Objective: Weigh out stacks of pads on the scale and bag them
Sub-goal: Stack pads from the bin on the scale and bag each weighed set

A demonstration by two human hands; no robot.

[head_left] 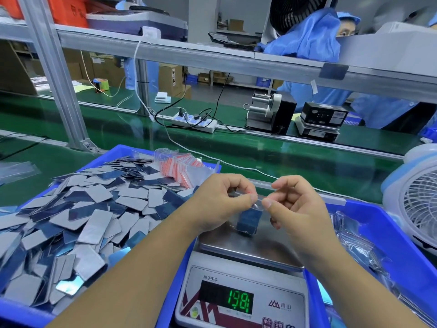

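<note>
Left hand (pixel 221 200) and right hand (pixel 294 204), fingers curled, pinch top edge of small clear plastic bag (pixel 256 205) holding dark-blue pad stack (pixel 248 221) above steel scale platform (pixel 248 247).

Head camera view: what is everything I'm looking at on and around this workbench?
Loose pads: many, grey and dark blue, heaped in the left tray.
Left tray: one, blue, left of the scale.
Empty zip bags: a bundle, clear with red strips, at that tray's far edge.
Bagged stack of pads: one, dark blue in a clear bag, on the scale pan.
Scale: one, grey, centre front, green digits lit.
Right tray: one, blue, holding clear packets.
Desk fan: one, white and pale blue, far right.
Power strip: one, white, across the green belt.
Label dispenser: one, black, beyond the belt.
Left hand: pinches the bag's top.
Right hand: pinches the bag's top.
</note>
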